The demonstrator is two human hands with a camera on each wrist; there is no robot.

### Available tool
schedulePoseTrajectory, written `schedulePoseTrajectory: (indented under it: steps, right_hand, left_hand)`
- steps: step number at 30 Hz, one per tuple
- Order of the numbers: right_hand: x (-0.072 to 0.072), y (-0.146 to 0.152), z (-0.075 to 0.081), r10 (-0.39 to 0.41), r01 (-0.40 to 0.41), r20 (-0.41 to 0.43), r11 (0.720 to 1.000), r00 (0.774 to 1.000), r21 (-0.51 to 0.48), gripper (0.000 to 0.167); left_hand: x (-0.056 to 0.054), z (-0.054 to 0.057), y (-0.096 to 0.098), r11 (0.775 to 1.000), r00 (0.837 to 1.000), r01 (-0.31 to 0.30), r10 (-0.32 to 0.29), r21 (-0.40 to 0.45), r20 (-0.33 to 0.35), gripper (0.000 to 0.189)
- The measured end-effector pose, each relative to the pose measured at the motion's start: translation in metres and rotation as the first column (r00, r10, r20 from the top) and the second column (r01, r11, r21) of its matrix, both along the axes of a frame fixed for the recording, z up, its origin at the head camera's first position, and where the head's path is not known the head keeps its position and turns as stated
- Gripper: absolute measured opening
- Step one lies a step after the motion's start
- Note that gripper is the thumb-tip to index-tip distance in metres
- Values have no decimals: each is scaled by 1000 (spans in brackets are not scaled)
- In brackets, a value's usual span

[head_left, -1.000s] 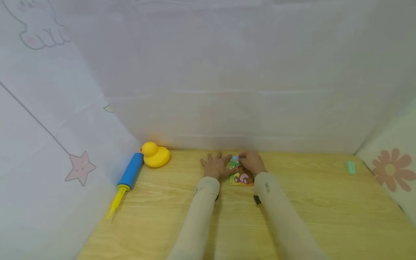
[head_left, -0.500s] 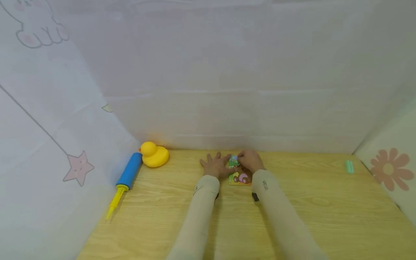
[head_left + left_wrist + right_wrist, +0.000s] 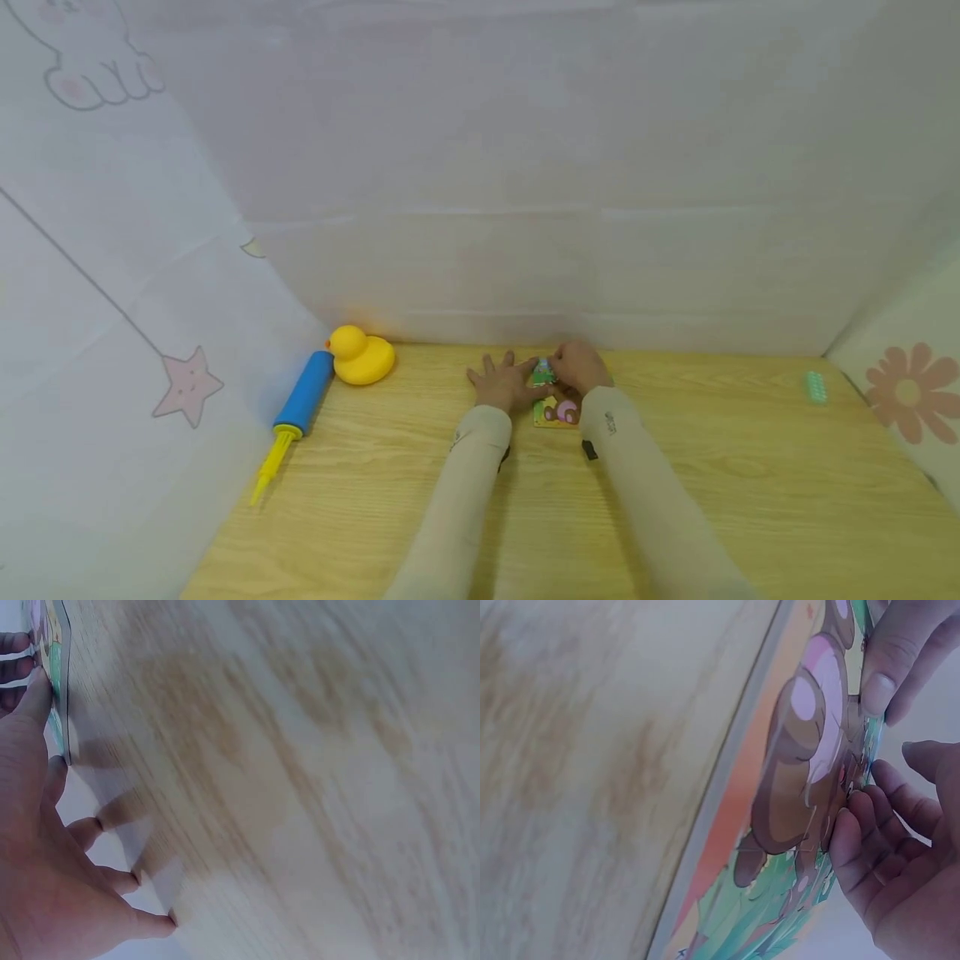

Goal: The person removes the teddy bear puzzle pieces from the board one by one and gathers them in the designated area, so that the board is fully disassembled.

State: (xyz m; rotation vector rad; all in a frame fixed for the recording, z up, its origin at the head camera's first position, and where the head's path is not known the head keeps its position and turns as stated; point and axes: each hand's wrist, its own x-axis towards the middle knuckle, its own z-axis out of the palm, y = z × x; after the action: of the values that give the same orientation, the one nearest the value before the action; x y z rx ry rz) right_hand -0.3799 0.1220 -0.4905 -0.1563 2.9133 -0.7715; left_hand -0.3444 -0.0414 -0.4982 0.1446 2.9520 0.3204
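A small jigsaw puzzle [image 3: 557, 415] with a brown bear on it lies flat near the back of the table, and fine seams cross its picture in the right wrist view. My left hand [image 3: 501, 387] is spread, fingertips on the wood and thumb [image 3: 879, 694] on the puzzle's left part. Over its right part is my right hand [image 3: 581, 367], its bent fingertips [image 3: 843, 825] touching the picture. Whether they pinch a loose piece is hidden. In the left wrist view, the puzzle's edge [image 3: 63, 690] shows beside the left thumb.
A yellow rubber duck [image 3: 363, 358] and a blue-and-yellow hand pump [image 3: 303, 392] sit at the back left of the wooden table [image 3: 720, 500]. At the far right lies a small mint-green studded block [image 3: 817, 387]. A pale printed cloth [image 3: 480, 267] hangs behind.
My right hand has shifted slightly left over the puzzle, and less of the bear shows now. The left hand keeps its spread pose, with its thumb still on the puzzle.
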Motion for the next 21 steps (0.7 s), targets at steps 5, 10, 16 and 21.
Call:
schedulePoseTrajectory:
  steps: [5,10,16,21]
  right_hand:
    - [-1,-2,-1,-2,2,-11,1000,1000,6,30]
    - [-2,-2,-4,5,-6,-67,1000,998,-12,24]
    - [-4,-2,-7,29,-26,-118,999,993,30,38]
    - [-4,-4,-3,77,-69,-125,995,989,67,50]
  left_hand:
    - [-2,-3,1,1000,1000,-6,6,1,-12,77]
    - [-1,-5,2,1000,1000,-5,5,3,-11,77]
    - [0,-3,3,1000,1000,-2,2,-5,1,78]
    - [1,-1,2,1000,1000,-6,6,-7,-3,77]
